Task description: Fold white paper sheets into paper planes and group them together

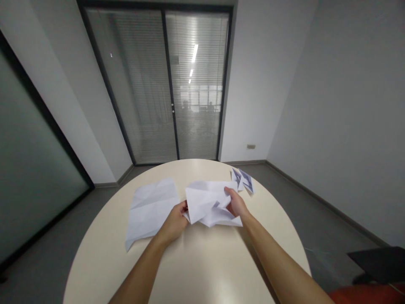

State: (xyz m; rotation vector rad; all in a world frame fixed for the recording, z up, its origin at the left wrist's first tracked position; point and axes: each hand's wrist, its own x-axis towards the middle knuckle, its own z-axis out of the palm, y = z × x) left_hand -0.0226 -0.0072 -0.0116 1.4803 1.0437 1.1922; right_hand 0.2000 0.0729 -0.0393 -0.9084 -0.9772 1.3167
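A creased, partly folded white paper (204,200) is held between my two hands above the round table. My left hand (175,221) grips its left edge, fingers partly hidden behind the sheet. On the right side, my right hand (236,202) pinches the paper with the thumb on top and the other fingers underneath. A second creased white sheet (152,209) lies on the table left of my left hand, its near left corner bent. Beyond my right hand, a folded paper piece (247,181) rests near the table's far right edge.
The round cream table (199,266) fills the lower middle. Behind it stand glass doors (199,139) with blinds. A black flat object (379,261) and something red (367,294) are at the lower right, beyond the table edge.
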